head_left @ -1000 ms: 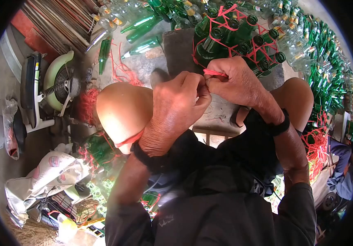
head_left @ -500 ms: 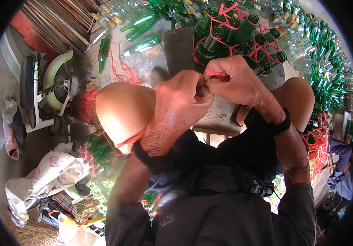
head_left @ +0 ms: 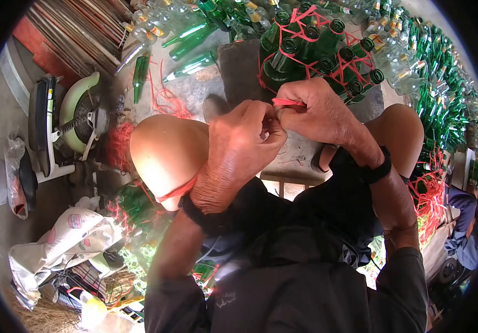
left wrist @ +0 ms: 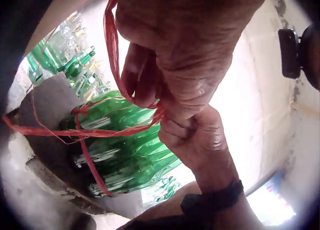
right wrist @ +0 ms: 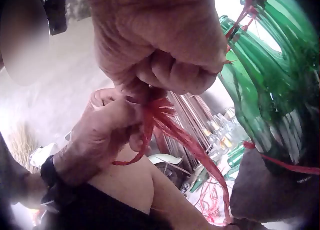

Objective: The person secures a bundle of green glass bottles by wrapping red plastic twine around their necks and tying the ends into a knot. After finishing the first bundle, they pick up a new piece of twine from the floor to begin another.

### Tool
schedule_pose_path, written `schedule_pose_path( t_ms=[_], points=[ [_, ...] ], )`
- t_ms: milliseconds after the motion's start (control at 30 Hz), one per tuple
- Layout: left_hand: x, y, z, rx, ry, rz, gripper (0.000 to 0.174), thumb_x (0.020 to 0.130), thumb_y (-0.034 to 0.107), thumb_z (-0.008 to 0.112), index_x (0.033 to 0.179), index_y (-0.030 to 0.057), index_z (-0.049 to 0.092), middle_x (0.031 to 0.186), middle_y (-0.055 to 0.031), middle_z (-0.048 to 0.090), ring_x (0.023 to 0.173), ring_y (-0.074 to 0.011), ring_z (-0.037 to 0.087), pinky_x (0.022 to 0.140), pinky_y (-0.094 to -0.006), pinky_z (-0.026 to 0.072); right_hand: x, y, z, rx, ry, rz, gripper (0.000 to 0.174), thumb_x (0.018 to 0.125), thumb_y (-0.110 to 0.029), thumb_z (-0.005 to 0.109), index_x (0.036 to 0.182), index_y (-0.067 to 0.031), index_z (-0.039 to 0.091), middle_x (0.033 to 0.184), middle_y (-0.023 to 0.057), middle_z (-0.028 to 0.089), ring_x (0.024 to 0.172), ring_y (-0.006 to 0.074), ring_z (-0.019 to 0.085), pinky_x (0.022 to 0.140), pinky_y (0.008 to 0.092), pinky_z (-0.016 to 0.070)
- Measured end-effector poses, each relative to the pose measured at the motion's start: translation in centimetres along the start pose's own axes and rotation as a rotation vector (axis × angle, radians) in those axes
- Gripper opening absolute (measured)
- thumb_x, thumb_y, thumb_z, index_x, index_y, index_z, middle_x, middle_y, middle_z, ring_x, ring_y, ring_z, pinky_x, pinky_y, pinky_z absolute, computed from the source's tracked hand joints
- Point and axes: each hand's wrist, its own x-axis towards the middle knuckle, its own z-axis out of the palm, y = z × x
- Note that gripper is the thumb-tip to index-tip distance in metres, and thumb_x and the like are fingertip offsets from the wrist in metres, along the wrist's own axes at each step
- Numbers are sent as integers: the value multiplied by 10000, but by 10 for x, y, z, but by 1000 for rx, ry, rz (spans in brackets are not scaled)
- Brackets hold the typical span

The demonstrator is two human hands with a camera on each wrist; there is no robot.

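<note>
Both hands meet over the lap in the head view, pinching red plastic twine (head_left: 288,102) between their fingertips. The left hand (head_left: 241,139) has thumb and fingers bent together, right beside the right hand (head_left: 319,111), whose curled fingers grip a folded bit of the twine. In the right wrist view a frayed tuft of twine (right wrist: 162,109) spreads out where the fingertips meet, and a longer strand hangs down from it. A bundle of upright green glass bottles (head_left: 287,66), bound with red twine around necks and bodies, stands just beyond the hands.
The bundle stands on a grey stone slab (head_left: 239,69). Loose green bottles (head_left: 191,41) lie left of it, with a large heap of bottles (head_left: 444,83) at right. Red twine (head_left: 169,102) lies on the floor. A scooter-like frame (head_left: 47,127) and a printed bag (head_left: 66,233) are at left.
The left hand's fingertips have shifted slightly toward the right hand, then back a little. The right hand keeps its grip on the twine. The bundle stays in place apart from a small view shift.
</note>
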Motion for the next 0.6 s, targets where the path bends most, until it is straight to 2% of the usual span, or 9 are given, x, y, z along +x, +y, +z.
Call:
schedule_pose_path(
  t_ms=[67,133,167,233,300,333,467,567,600],
  points=[
    [-1,-1,0,50,-7,11,171,735,-14,746,884,46,688,748,-86,670,609,-235,686,559,-361,560,2,-1,1,-32,12,-12,73,806,-47,664,773,8,630,633,43,503,609,77,450,554,309,403],
    [-2,-1,0,98,-15,21,221,723,-19,749,929,60,727,734,-79,653,603,-223,674,564,-354,561,3,0,3,-10,48,-29,130,757,-87,648,754,37,608,642,210,548,542,237,486,538,390,441],
    [-2,-1,0,125,-17,17,251,722,-14,757,953,81,745,738,-70,650,605,-219,671,562,-358,557,3,1,5,-10,49,-28,130,757,-87,648,754,37,608,642,210,548,542,237,486,538,390,441],
    [-3,-2,1,150,-20,9,281,720,-9,765,977,103,762,743,-62,646,606,-215,668,559,-361,553,4,3,9,-32,89,-44,135,754,-93,649,769,39,627,672,232,581,555,301,519,558,403,464],
    [-3,-6,4,161,0,47,180,721,42,771,848,60,644,727,-82,626,608,-297,661,531,-423,521,4,-4,11,-15,92,-32,134,755,-92,647,782,40,640,684,236,591,567,314,538,572,404,475],
    [-3,-7,5,162,1,46,180,721,42,771,848,60,644,727,-82,626,608,-297,661,531,-423,521,4,-6,12,2,98,-20,137,756,-91,644,794,40,654,695,241,602,579,328,557,585,405,487],
    [-3,-9,6,130,22,44,188,714,42,776,841,58,639,733,-88,631,612,-302,656,539,-422,519,4,-5,10,-27,77,-8,148,766,-98,654,815,40,670,716,245,616,596,326,592,603,403,499],
    [-3,-10,6,127,39,68,195,707,32,782,833,53,635,730,-90,637,607,-293,656,545,-415,522,3,-7,8,-17,57,8,152,780,-110,669,823,36,673,711,234,616,592,269,596,598,386,494],
    [-3,-10,6,127,48,87,199,704,24,785,830,50,633,729,-91,642,605,-286,658,548,-410,525,3,-7,9,8,64,2,111,786,-82,674,794,23,638,675,140,571,606,177,528,580,349,455]
  ],
)
